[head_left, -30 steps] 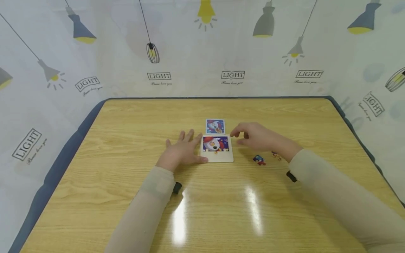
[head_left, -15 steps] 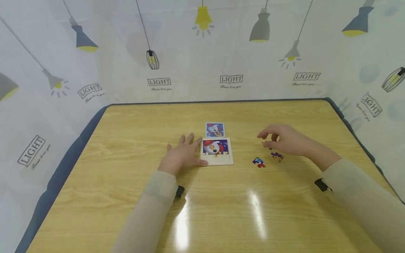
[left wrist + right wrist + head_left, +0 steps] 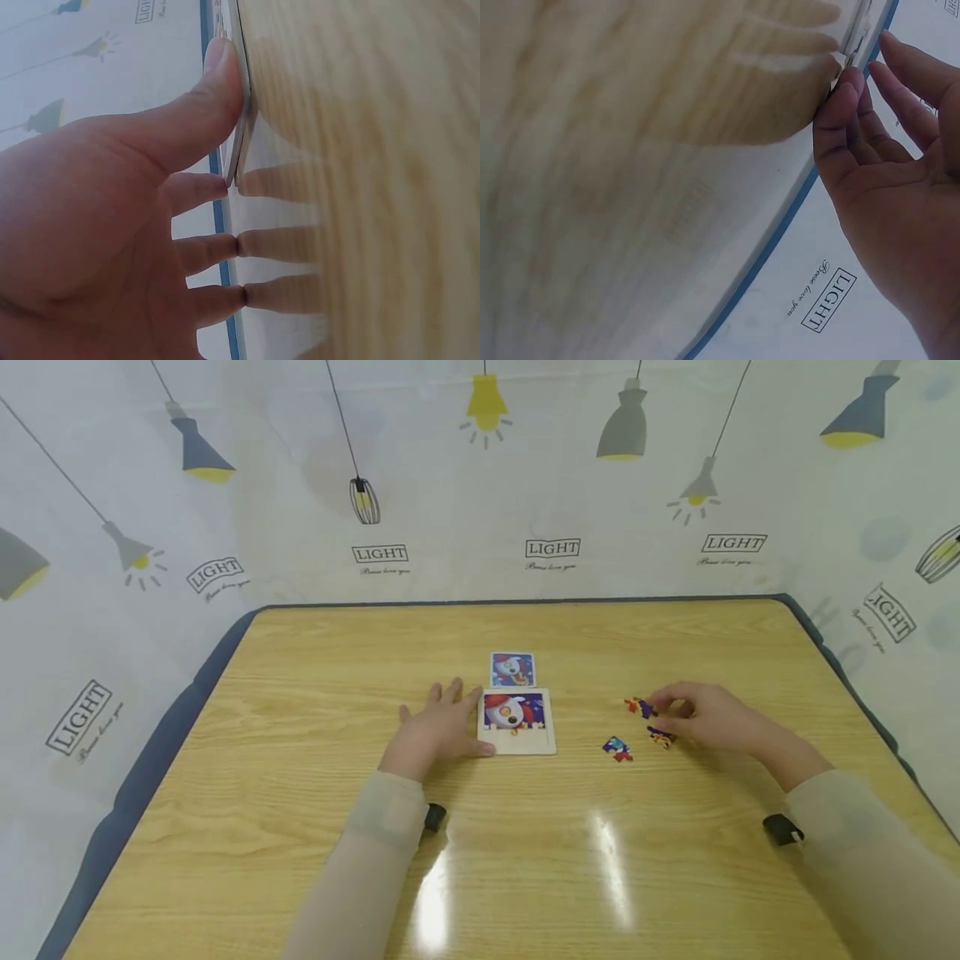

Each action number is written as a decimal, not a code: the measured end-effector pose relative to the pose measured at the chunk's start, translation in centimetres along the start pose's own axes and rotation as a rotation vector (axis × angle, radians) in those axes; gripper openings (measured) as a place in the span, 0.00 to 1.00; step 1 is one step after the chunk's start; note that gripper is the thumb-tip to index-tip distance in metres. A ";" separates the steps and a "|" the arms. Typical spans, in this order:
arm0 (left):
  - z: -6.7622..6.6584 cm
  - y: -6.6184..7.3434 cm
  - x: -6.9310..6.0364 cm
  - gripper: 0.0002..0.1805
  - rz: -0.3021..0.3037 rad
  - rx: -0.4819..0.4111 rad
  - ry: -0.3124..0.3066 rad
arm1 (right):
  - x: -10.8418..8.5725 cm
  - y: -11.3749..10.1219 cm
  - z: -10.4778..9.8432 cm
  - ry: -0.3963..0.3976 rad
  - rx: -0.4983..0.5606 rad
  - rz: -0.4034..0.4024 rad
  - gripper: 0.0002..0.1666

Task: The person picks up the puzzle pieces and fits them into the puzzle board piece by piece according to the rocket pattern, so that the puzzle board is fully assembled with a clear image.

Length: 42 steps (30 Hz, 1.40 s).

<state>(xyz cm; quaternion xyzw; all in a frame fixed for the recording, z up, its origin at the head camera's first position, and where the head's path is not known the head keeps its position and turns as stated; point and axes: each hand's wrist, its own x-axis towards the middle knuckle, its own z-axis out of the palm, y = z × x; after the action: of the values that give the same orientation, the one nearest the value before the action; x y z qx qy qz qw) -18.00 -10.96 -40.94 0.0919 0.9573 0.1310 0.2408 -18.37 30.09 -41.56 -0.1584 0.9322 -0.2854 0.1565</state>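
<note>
In the head view my left hand [image 3: 435, 733] lies with spread fingers at the left side of a pale puzzle tray [image 3: 517, 742]. Its thumb presses on the tray's lower left corner, seen edge-on in the left wrist view. A rocket-like red and white picture on purple fills the tray's upper part; the lower part is bare. My right hand [image 3: 708, 714] pinches a purple and orange jigsaw piece [image 3: 643, 708] on the table, partly hidden by the fingertips. Just below it lies another jigsaw piece [image 3: 662, 737]. A blue and red jigsaw piece [image 3: 617, 748] sits further left.
Touching or nearly touching the tray's far edge is a small picture card [image 3: 513, 669] with a similar design. The wooden table [image 3: 315, 693] ends at a wall covering [image 3: 450, 510] printed with lamps. Black bands [image 3: 782, 829] show at both wrists.
My right hand has moved from the tray's upper right corner rightward and down to the loose pieces, where its fingertips now pinch one. My left hand has stayed at the tray.
</note>
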 end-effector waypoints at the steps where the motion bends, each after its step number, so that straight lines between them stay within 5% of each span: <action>1: 0.0 0.0 -0.1 0.58 0.000 -0.002 -0.003 | 0.1 0.1 0.1 -0.001 -0.003 0.007 0.23; 9: -0.5 0.0 -0.6 0.58 0.013 -0.016 -0.020 | 1.2 -0.3 0.1 -0.026 0.004 -0.006 0.25; 16: -0.5 0.0 -0.9 0.57 0.010 -0.022 -0.037 | 0.6 -2.7 0.9 -0.070 0.019 -0.179 0.22; 23: -0.4 0.1 -0.9 0.57 0.007 -0.021 -0.041 | 0.2 -4.6 2.7 -0.140 -0.078 -0.147 0.20; 27: -0.6 0.0 -1.0 0.57 0.004 -0.018 -0.035 | 0.5 -5.5 3.2 -0.148 -0.098 -0.232 0.12; 31: -0.7 0.1 -1.0 0.57 0.008 -0.005 -0.032 | 0.6 -6.3 3.4 -0.139 -0.098 -0.318 0.21; 35: -0.8 0.0 -1.0 0.57 0.009 0.000 -0.039 | 0.3 -6.6 3.5 -0.087 -0.125 -0.235 0.11; 39: -0.7 -0.1 -0.9 0.57 0.007 -0.003 -0.046 | 0.0 -6.7 3.8 -0.090 -0.204 -0.096 0.21; 42: -0.6 -0.1 -0.8 0.57 0.006 -0.009 -0.052 | 0.0 -6.7 4.0 -0.109 -0.213 -0.091 0.20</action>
<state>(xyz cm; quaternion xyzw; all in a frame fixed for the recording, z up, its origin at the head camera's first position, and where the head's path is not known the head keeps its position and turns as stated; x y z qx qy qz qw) -17.61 -11.38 -40.10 0.0971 0.9498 0.1338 0.2657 -15.44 22.90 -40.88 -0.2317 0.9391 -0.1825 0.1762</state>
